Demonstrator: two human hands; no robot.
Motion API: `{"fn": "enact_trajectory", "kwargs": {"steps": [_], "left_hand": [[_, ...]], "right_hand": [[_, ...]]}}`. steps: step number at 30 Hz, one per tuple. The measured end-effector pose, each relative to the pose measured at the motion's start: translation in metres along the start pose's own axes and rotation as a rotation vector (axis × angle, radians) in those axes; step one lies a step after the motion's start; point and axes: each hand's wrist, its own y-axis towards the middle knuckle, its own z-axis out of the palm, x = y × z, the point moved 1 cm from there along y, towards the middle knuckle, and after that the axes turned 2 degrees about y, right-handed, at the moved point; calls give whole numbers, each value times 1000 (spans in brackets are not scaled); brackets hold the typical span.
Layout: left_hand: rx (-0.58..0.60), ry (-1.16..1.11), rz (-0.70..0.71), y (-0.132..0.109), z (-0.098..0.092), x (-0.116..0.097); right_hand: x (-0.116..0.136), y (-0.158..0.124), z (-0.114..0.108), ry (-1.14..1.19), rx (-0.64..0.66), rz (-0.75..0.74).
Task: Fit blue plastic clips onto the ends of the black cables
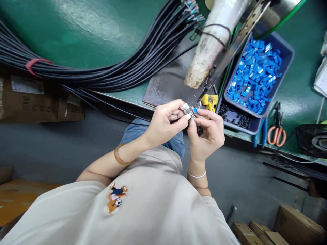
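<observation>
My left hand (167, 120) is closed in a pinch near the bench edge, around the end of a black cable. A whitish, silvery piece (186, 108) shows at its fingertips; whether it is part of the cable end or a wrap on the finger, I cannot tell. My right hand (208, 134) is closed too, with a small blue connector (195, 110) between thumb and fingers. Both sets of fingertips meet, and the blue connector lies close against the cable end. Fine details between the fingers are hidden.
A thick bundle of black cables (122, 76) with stripped ends crosses the bench. Right of my hands are a yellow tool (209, 101), a bin (288, 56) of blue connectors, a lower bin with black bits, and orange-handled pliers (276, 135). A lamp arm (235, 51) hangs overhead.
</observation>
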Motion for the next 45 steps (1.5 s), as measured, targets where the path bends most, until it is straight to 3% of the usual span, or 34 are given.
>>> {"fn": "enact_trajectory", "kwargs": {"steps": [5,8,16,20,32,42,45], "left_hand": [[88,-97,-91,3,-4,-1],[72,-137,-117,5,-4,-1],[70,-378,-202,9,-7,4],[105,-461,-271,10,-10,2],[102,-257,-157,9,-9,4],[51,-197,-161,11,-3,0],[23,-177,-143,13,-4,-2]], "right_hand": [[1,1,-3,15,58,50],[1,1,-6,8,53,39],[-7,5,-13,146,-121,64],[-7,7,-15,147,-128,54],[-6,7,-17,-23,-91,40],[7,6,-10,-118,-36,-287],[4,6,-6,-71,-41,-264]]}}
